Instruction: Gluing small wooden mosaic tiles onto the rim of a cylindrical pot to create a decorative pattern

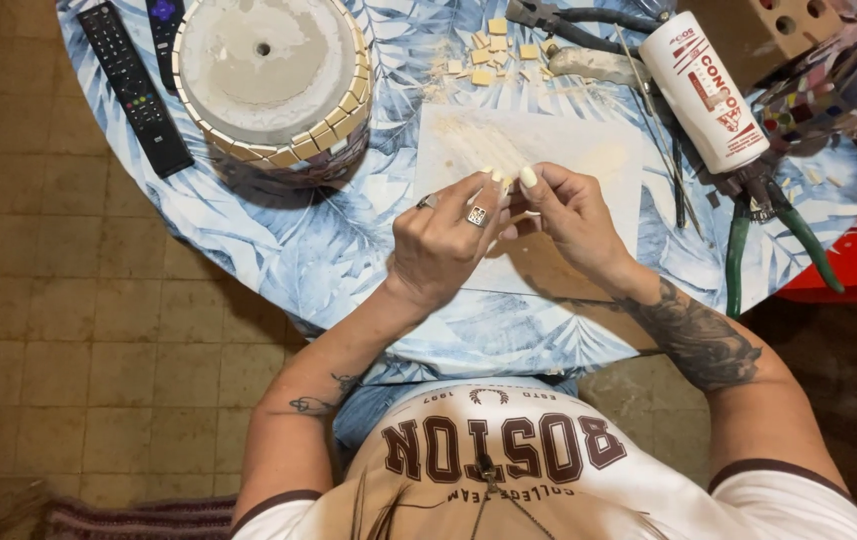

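Fingertips of the left hand (438,245) and right hand (566,215) pinch a small tile piece (510,205) over the white sheet (588,160); it looks light, stiff, brittle, best held by its edges.

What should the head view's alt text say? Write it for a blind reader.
Left hand and right hand meet, pinching something small over a white sheet on a leaf-print table, beside an upturned tiled pot, glue bottle and pliers.
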